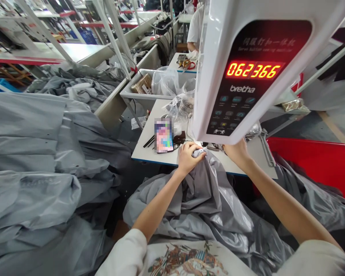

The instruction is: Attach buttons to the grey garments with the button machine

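Bunched grey garment fabric (207, 191) spills from the table edge down over my lap. My left hand (189, 156) is closed on a gathered bit of it, where a small snap or button shows between thumb and fingers. Just right of that, my right hand (236, 152) reaches under the head of the white button sewing machine (201, 130). The machine head hides most of its fingers, so whether they hold anything cannot be seen. The machine's panel glows with red digits. Left of my left hand, a phone (163, 136) with a blurred screen stands on the white table (143, 153).
Heaps of grey garments (31, 153) fill the left side. A red bin (313, 165) with grey fabric stands at the right. Behind the table is a grey trough (132, 94) with plastic bags. Farther back, red-handled scissors (186, 64) lie near a person in white (194, 30).
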The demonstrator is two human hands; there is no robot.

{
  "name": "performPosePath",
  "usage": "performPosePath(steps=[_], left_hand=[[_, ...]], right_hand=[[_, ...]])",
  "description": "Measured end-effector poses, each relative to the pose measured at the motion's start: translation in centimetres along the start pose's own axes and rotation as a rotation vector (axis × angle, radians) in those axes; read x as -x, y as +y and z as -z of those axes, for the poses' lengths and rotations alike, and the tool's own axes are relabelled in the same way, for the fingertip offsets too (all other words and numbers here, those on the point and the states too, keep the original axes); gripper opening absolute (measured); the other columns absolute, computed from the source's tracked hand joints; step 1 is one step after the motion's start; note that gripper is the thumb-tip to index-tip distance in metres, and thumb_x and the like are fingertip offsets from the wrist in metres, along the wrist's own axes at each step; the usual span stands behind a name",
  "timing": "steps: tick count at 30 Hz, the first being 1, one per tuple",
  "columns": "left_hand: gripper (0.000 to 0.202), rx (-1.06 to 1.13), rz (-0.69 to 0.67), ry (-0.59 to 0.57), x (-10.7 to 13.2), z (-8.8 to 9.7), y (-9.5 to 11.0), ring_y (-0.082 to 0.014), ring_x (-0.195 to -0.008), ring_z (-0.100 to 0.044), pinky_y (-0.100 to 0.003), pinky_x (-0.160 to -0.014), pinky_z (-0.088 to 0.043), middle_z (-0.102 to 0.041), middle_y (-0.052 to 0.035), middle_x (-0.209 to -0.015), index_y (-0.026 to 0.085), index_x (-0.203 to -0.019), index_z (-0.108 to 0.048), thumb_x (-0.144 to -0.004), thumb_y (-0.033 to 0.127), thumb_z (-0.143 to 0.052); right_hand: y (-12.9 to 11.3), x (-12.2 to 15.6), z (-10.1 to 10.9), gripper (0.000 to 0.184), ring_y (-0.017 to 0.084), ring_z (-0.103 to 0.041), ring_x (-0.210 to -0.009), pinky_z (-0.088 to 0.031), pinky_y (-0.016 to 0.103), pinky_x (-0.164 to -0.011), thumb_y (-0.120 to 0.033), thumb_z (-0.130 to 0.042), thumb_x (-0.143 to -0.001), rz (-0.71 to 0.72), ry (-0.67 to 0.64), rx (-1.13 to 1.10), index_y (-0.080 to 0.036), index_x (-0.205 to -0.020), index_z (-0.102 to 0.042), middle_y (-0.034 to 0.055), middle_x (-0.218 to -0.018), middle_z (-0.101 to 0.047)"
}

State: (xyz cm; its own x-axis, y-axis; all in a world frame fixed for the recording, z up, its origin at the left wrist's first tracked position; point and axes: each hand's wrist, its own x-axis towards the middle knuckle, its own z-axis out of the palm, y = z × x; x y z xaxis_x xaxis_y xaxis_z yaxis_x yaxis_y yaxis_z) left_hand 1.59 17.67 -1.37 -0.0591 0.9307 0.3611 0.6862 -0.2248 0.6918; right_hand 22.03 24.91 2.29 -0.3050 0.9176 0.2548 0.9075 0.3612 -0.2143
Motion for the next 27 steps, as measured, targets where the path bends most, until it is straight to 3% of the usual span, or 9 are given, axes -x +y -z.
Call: performPosePath(steps=[3, 9, 17, 21, 27], left_hand=[[0.022, 0.001, 0.002, -0.003, 0.0, 0.0, 0.0, -0.0182, -0.101, -0.055, -0.031, -0.092, -0.039, -0.061, -0.0017, -0.105, 0.025, -0.090, -0.067, -0.077, 0.043, -0.071], [0.021, 0.009, 0.005, -0.013, 0.0, 0.1, 0.0, -0.0179, -0.102, -0.055, -0.032, -0.094, -0.039, -0.061, -0.0013, -0.105, 0.025, -0.090, -0.067, -0.078, 0.042, -0.071], [0.021, 0.012, 0.010, -0.020, 0.0, 0.2, 0.0, -0.0187, -0.104, -0.055, -0.033, -0.094, -0.039, -0.061, -0.0016, -0.107, 0.026, -0.091, -0.067, -0.078, 0.043, -0.070], [0.022, 0.010, 0.007, -0.014, 0.0, 0.1, -0.1, -0.0185, -0.104, -0.055, -0.033, -0.094, -0.039, -0.061, -0.0015, -0.106, 0.027, -0.091, -0.067, -0.078, 0.043, -0.070], [0.022, 0.010, -0.011, -0.003, 0.0, 0.0, -0.3, -0.0175, -0.105, -0.054, -0.032, -0.095, -0.038, -0.061, -0.0006, -0.106, 0.027, -0.091, -0.067, -0.078, 0.044, -0.071]], right_hand=[[0.4, -0.2, 0.1, 0.016, 0.024, -0.053, -0.088, -0.038, 0.038, -0.082, -0.004, -0.054, -0.074, 0.093, -0.073, 0.116, -0.014, -0.063, -0.060, 0.0121, -0.083, -0.064], [0.6, -0.4, -0.1, 0.018, 0.024, -0.055, -0.086, -0.039, 0.039, -0.084, -0.004, -0.054, -0.073, 0.108, -0.122, 0.175, -0.016, -0.061, -0.059, 0.0101, -0.079, -0.064], [0.7, -0.3, 0.4, 0.018, 0.025, -0.058, -0.087, -0.038, 0.038, -0.083, -0.008, -0.051, -0.074, 0.110, -0.091, 0.197, -0.014, -0.075, -0.067, 0.0125, -0.086, -0.067], [1.2, -0.3, 0.9, 0.017, 0.025, -0.059, -0.082, -0.038, 0.038, -0.080, -0.015, -0.053, -0.076, 0.065, -0.083, 0.193, -0.016, -0.074, -0.069, 0.0104, -0.084, -0.066], [1.6, -0.2, 1.3, 0.012, 0.025, -0.057, -0.087, -0.037, 0.037, -0.081, -0.021, -0.059, -0.076, 0.154, -0.114, 0.188, -0.018, -0.076, -0.071, 0.0083, -0.084, -0.066]])
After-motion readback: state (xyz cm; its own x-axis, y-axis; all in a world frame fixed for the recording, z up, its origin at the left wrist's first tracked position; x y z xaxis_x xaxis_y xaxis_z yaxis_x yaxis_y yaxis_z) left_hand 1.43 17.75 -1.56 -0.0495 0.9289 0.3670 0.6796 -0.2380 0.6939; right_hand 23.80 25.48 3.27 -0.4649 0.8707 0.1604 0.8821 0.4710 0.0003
